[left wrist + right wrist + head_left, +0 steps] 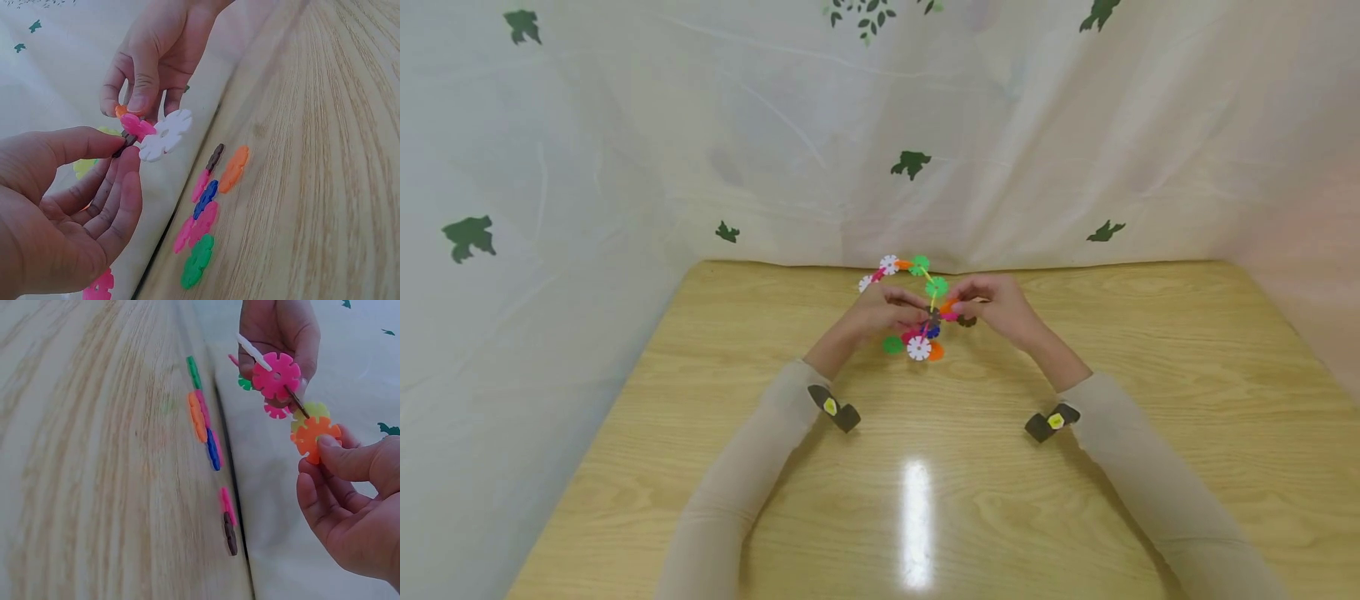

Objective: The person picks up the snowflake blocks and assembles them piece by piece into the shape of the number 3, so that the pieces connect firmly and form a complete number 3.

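Both hands work on a chain of slotted plastic snowflake discs above the table's far edge. My left hand (880, 310) pinches a dark brown disc (127, 142) of the chain between thumb and fingers. A pink disc (276, 375) and a white disc (165, 135) are joined on beside it. Across from it, my right hand (1000, 310) pinches an orange disc (310, 440) by its edge, right against the brown one. Whether those two are slotted together I cannot tell. Farther along, the chain arches up behind the hands with green discs (936, 287) and a white disc (889, 265).
Loose discs lie on the wooden table (970, 500) near its far edge: green (197, 261), blue (205, 199), orange (234, 169), dark brown (215, 158) and several pink (204, 223). A pale curtain (775, 167) with green leaf shapes hangs behind the table.
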### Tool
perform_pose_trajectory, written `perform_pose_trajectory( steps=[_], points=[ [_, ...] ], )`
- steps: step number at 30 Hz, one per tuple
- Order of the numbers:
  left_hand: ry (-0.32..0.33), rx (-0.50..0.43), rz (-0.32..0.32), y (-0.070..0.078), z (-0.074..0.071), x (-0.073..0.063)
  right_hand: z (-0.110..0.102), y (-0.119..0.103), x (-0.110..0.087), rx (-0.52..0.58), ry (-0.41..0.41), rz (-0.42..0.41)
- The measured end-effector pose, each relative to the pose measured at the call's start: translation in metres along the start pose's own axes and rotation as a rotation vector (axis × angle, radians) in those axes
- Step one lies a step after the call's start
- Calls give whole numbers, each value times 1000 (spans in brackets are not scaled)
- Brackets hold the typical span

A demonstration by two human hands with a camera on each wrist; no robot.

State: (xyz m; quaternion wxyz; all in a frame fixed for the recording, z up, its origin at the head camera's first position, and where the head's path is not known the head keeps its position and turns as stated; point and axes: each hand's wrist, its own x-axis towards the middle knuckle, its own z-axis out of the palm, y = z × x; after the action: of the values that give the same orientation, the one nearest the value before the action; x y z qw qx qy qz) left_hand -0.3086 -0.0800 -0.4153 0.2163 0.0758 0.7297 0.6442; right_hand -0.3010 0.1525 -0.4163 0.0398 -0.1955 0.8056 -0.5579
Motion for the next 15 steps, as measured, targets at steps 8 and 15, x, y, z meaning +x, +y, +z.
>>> perform_pose_trajectory(
  steps=[8, 15],
  points=[
    [5, -19, 10, 0, 1, 0, 2, -4, -2, -40, 3, -63],
    [9, -17, 18, 0, 0, 0, 3, -2, -1, -9, 19, -104]
  ],
)
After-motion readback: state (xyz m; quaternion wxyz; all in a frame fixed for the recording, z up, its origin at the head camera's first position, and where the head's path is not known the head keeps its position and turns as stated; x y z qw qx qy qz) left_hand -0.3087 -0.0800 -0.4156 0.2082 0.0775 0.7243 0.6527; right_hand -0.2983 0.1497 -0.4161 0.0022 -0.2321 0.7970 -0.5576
